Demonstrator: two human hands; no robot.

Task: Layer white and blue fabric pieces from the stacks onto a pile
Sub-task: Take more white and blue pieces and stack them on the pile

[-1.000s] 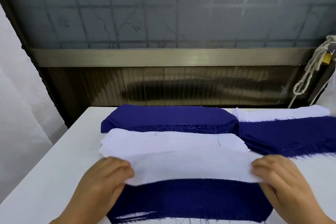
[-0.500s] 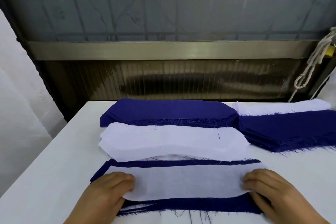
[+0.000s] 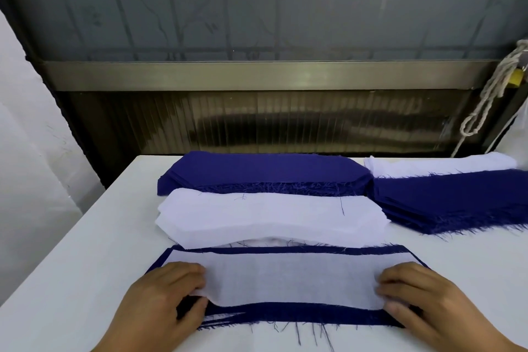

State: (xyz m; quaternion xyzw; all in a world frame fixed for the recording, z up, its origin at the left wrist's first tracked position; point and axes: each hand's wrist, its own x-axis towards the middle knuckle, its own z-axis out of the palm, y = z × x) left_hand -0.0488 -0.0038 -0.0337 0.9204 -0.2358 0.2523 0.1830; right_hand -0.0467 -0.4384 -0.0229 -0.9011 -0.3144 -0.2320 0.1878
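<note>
A thin white fabric piece (image 3: 288,280) lies flat on a blue fabric piece (image 3: 285,316) at the near edge of the white table (image 3: 85,266). Blue shows along its far and near edges. My left hand (image 3: 160,303) grips the white piece's left end with curled fingers. At the right end, my right hand (image 3: 428,303) grips it the same way. Just behind lies the white stack (image 3: 268,217), and behind that the blue stack (image 3: 263,170).
A second blue stack (image 3: 451,200) lies at the right with another white stack (image 3: 440,167) behind it. A knotted rope (image 3: 485,97) hangs at the far right. A window wall stands behind the table, and a white sheet hangs at the left.
Both hands drew the white piece off the white stack toward me and lowered it onto the blue piece, where it now lies flat.
</note>
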